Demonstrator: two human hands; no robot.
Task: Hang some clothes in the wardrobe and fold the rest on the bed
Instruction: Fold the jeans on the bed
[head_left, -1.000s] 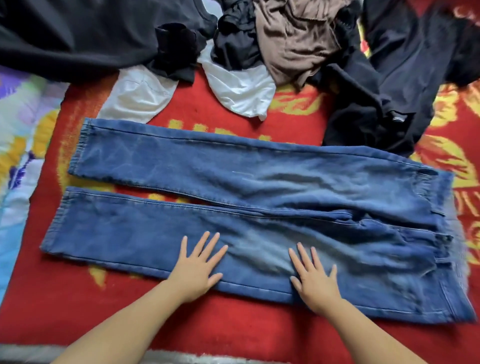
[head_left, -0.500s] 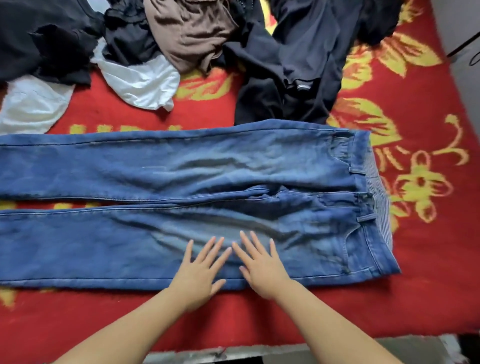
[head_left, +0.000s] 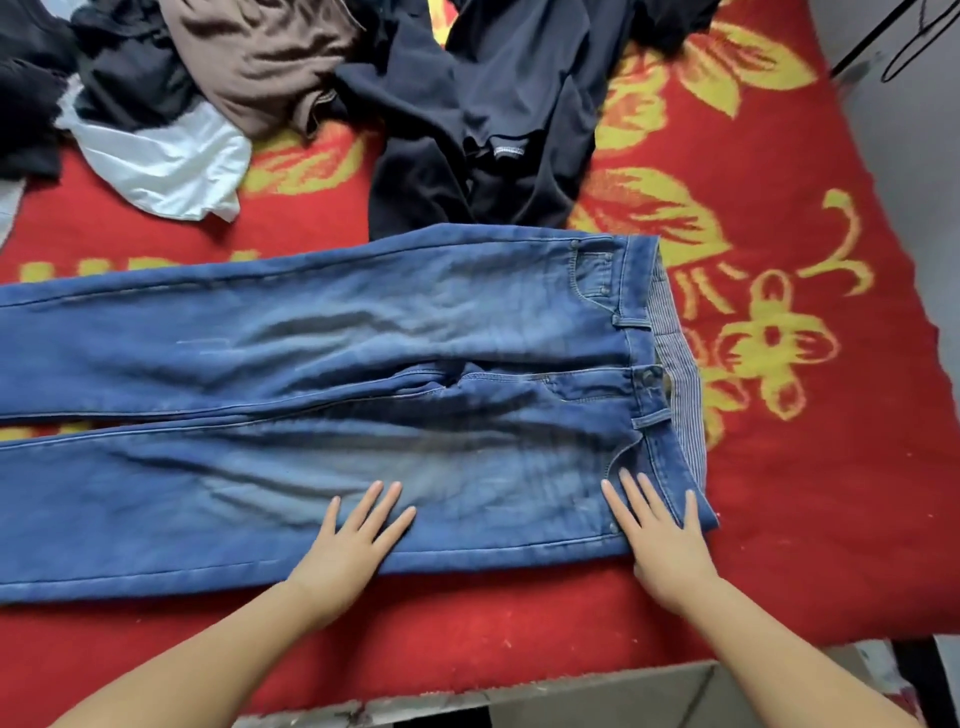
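A red blanket (head_left: 779, 519) with yellow flowers covers the bed, and on it blue jeans (head_left: 311, 332) lie flat, legs running off to the left and waistband to the right. Beyond the jeans sit a black garment (head_left: 498, 104), a brown top (head_left: 260, 57) and a white one (head_left: 161, 161). The left hand (head_left: 353, 545) presses flat, fingers spread, on the jeans' near leg, and the right hand (head_left: 660, 540) lies flat, fingers straight, at their near waist corner.

A home bedroom. Shown by a bed spread with a fuzzy red blanket patterned in yellow flowers (head_left: 779, 467), blue denim jeans (head_left: 311, 374) laid flat along its near edge, and a loose heap of black, brown and white garments (head_left: 291, 67) at its far edge. Black wire hangers (head_left: 914, 47) by the far right corner.
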